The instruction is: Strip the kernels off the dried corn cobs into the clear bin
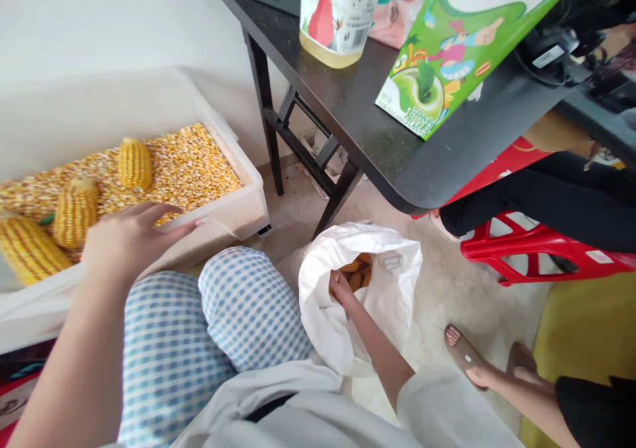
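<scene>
My left hand [130, 236] hovers at the near rim of a white plastic bin [258, 199], fingers stretched out and holding nothing. Loose corn kernels [193, 163] cover the bin's bottom. On them lie a yellow corn cob [134, 164], another corn cob [75, 213], and a third corn cob [27, 249] nearest me. My right hand [340, 285] reaches deep into a white woven sack [392, 302] on the floor, against darker orange corn cobs [358, 272]. Its fingertips are hidden there, so I cannot see whether it grips one.
A black table [358, 103] juts in above the sack, bearing a bottle [340, 17] and a green drink carton [462, 50]. To the right are a red plastic stool [527, 249] and a person's sandaled foot [464, 355]. My checkered knees [248, 309] sit between bin and sack.
</scene>
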`<action>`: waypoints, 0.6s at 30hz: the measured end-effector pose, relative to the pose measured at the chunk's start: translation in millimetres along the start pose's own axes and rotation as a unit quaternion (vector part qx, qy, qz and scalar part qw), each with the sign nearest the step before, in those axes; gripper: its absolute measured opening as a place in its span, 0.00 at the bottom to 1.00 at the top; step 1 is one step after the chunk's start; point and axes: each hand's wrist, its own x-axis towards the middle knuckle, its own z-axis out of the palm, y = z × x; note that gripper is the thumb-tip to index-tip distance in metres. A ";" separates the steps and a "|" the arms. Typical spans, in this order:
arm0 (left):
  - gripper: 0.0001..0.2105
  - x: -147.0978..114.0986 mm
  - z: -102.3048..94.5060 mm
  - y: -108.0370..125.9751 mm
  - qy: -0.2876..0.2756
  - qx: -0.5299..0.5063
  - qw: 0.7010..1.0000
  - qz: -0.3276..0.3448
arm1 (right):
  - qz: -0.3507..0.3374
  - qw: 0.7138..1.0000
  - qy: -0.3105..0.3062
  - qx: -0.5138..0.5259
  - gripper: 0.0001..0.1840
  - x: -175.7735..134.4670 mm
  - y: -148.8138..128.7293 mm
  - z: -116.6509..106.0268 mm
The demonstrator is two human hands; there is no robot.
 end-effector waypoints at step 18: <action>0.21 -25.1 -1.4 5.0 0.098 -0.193 0.975 0.044 | -0.149 0.880 -0.055 0.447 0.04 -99.5 -225.5 -26.6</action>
